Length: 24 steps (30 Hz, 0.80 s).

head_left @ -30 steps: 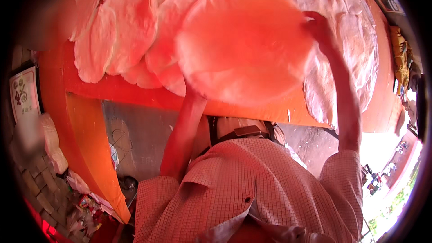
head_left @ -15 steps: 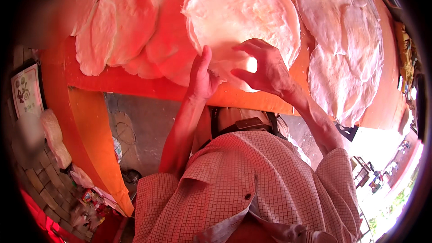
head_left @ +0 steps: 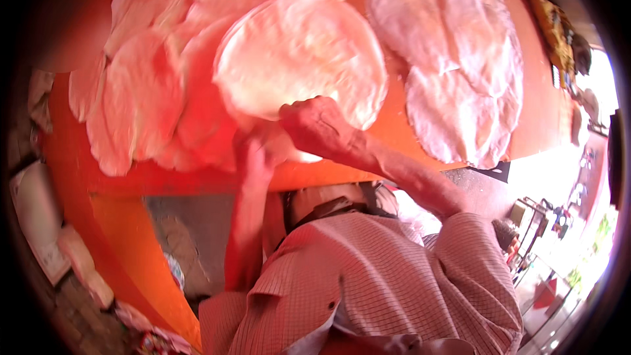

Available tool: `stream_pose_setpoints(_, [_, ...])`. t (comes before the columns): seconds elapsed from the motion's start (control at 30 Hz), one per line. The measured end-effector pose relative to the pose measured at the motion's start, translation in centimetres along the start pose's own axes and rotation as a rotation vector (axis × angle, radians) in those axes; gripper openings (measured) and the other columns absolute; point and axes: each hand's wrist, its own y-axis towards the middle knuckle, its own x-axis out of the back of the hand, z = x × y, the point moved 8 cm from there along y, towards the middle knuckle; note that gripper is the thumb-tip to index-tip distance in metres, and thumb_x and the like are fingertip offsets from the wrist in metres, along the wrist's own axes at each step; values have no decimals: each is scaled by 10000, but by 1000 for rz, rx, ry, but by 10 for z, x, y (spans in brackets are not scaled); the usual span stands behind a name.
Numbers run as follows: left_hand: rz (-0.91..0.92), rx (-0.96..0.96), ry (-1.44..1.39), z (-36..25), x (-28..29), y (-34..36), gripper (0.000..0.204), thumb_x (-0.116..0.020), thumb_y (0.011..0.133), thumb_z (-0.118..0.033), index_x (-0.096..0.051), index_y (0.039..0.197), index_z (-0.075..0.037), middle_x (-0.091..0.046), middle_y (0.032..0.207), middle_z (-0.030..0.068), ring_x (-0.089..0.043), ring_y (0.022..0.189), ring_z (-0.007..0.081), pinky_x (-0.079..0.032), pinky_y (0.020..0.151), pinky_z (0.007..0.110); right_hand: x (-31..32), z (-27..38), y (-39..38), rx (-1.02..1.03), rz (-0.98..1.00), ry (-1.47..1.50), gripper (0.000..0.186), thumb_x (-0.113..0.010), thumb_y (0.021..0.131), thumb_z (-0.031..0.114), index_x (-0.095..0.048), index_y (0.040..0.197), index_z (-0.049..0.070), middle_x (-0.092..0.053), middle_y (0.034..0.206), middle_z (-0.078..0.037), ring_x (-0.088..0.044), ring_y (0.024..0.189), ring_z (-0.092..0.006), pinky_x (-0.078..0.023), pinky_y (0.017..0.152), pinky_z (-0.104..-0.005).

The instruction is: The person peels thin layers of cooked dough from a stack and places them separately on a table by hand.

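Observation:
A round, thin sheet of pale dough (head_left: 302, 52) lies uppermost on overlapping similar sheets, close to the table's near edge. Over its near part my right hand (head_left: 315, 123) is closed, knuckles up; its fingertips and whatever they may hold are hidden. My left hand (head_left: 257, 144) is beside it at the sheet's near left edge, nearly touching the right. Motion smears its fingers, so their pose is unclear. Below the right hand, a small bit of the sheet's near edge shows.
More overlapping dough sheets (head_left: 141, 92) spread to the left. On the right lies another group of sheets (head_left: 460, 66). The orange table (head_left: 164, 183) has a near edge in front of my body. Shelves with small items (head_left: 542, 223) stand at lower right.
The view has shifted, and the dough sheets now appear further left and lower. My right hand has gone from open, thumb and fingers apart, to closed. The hands have drawn together.

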Motion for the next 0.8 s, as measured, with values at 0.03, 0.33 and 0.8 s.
stream_pose_setpoints(0.03, [-3, -8, -1, -4, 1, -5, 210, -535, 919, -170, -560, 1098, -62, -615, 797, 27, -559, 552, 98, -408, 386, 227, 14, -13, 4, -50, -45, 65, 62, -587, 672, 92, -555, 696, 44, -599, 678, -183, -616, 619, -332, -483, 540, -416])
stream_pose_setpoints(0.33, [-83, 23, -31, 20, 106, -4, 350, -555, 912, -173, -505, 1230, -36, -588, 1143, 106, -584, 1029, 220, -500, 859, 344, 238, -207, 40, -271, -310, 620, 159, -625, 805, 102, -641, 951, 40, -644, 720, -62, -630, 601, -177, -507, 521, -313])
stream_pose_setpoints(0.8, [154, -148, -109, -25, -10, -29, 509, -471, 956, -328, -361, 1368, -49, -490, 1301, 95, -513, 1149, 242, -481, 846, 371, 234, -207, 24, -312, -532, -48, 323, -654, 789, 298, -632, 972, 33, -663, 813, -121, -626, 703, -211, -488, 611, -358])
